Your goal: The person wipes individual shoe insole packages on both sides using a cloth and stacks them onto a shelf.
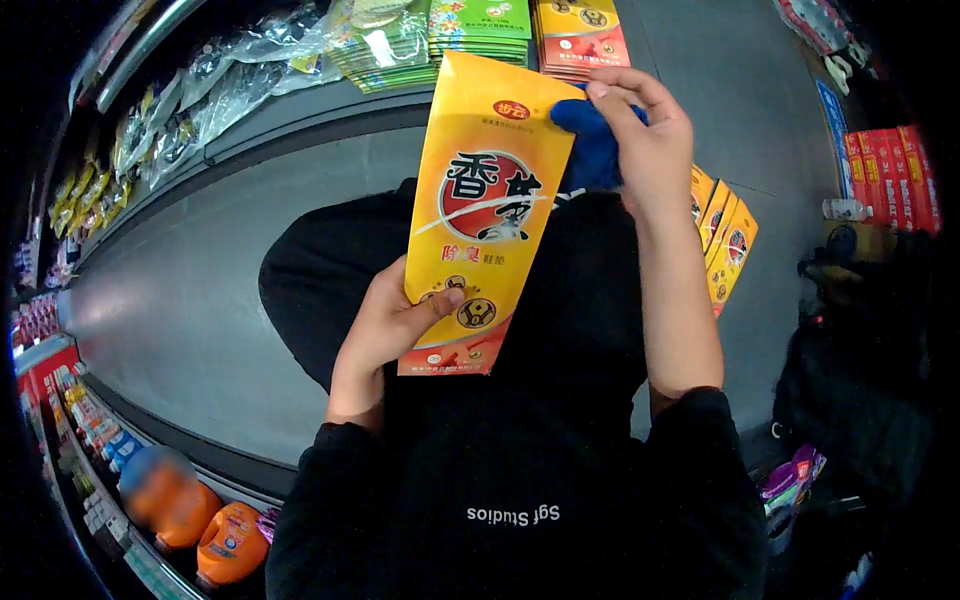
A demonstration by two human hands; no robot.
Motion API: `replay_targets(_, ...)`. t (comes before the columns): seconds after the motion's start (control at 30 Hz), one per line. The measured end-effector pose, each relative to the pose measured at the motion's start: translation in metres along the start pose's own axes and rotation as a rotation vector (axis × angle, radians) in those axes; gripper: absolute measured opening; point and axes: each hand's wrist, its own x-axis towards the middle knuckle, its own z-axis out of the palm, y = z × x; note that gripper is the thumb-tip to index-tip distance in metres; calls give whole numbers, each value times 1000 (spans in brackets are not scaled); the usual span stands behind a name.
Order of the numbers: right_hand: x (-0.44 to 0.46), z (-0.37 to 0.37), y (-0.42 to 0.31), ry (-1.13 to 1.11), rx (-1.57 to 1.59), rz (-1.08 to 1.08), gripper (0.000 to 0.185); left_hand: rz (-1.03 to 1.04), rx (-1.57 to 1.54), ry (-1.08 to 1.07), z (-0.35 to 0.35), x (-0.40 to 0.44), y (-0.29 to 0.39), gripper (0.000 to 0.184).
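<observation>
My left hand [385, 315] grips the lower part of a tall yellow insole packet [480, 130], its thumb lying across the front. The packet has a red circle, large black lettering and a red-orange band at the bottom. It is held up above my lap, leaning slightly to the right. At its upper right edge, my right hand [655, 130] is closed on a bunched blue cloth [592, 145]. The cloth meets the packet's edge; whether the fingers also touch the packet I cannot tell.
Green packets [480, 22] and more yellow packets [580, 30] are stacked on the shelf ahead, beside plastic-wrapped goods [220, 95]. Fanned yellow packets [735, 245] lie on the right. Red boxes [895, 175] stand far right; an orange jug [232, 543] is at lower left.
</observation>
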Motion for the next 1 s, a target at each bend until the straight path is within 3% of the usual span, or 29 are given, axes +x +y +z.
replay_targets(0.1,4,-16,-7,104,-132,-55,13,26,-15,7,-6,-1,-3,36)
replay_targets(0.23,8,-37,-20,236,230,88,24,31,-76,-7,-13,-3,-2,37)
replay_targets(0.33,7,-53,-29,153,493,189,40,21,-71,-40,-8,-2,-2,37)
replay_targets(0.47,5,-55,-28,-28,682,133,46,14,-49,-58,-9,2,-3,37)
replay_targets(0.53,8,-46,-35,17,401,27,52,19,-36,-62,-8,5,-1,37)
replay_targets(0.6,8,-35,-38,-16,404,-27,52,-61,36,-83,-9,6,4,37)
replay_targets(0.7,13,-20,-26,-235,47,-248,42,-56,34,-131,-9,10,5,35)
replay_targets(0.73,8,-17,-25,-331,-69,-212,39,-58,39,-134,-9,11,6,35)
replay_targets(0.8,13,-14,-17,-498,-671,-507,39,-74,227,-210,-9,15,10,33)
replay_targets(0.83,13,-14,-9,-491,-668,-508,39,-73,234,-212,-9,16,13,33)
replay_targets(0.93,14,-14,1,-532,-469,-431,30,-46,373,-245,-8,18,20,33)
replay_targets(1.0,13,-21,-8,-626,10,57,29,-53,424,-232,-14,20,18,34)
